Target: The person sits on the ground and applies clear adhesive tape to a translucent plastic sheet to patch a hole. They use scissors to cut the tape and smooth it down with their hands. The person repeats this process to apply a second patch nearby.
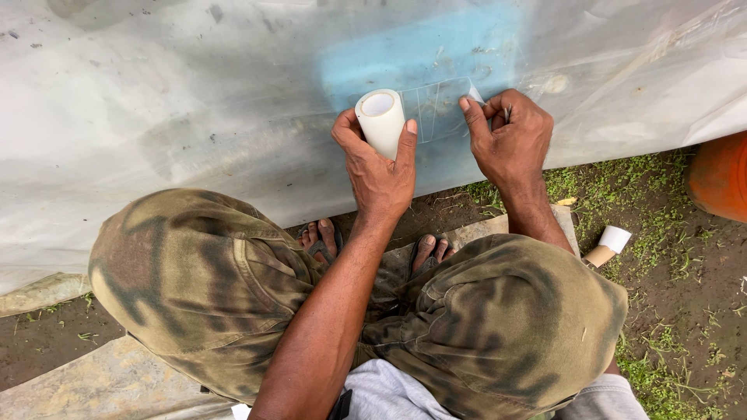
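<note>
Tape work is in the unrolling step: left hand (379,169) grips the white tape roll (381,118) against the plastic sheet (194,101), right hand (510,140) pinches the clear tape end (443,105) flat. Pressing it smooth probably comes next.

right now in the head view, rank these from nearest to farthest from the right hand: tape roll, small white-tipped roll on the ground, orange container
1. tape roll, just left of the right hand, held in the left hand
2. small white-tipped roll, on the ground below and right
3. orange container, at the far right edge
</note>
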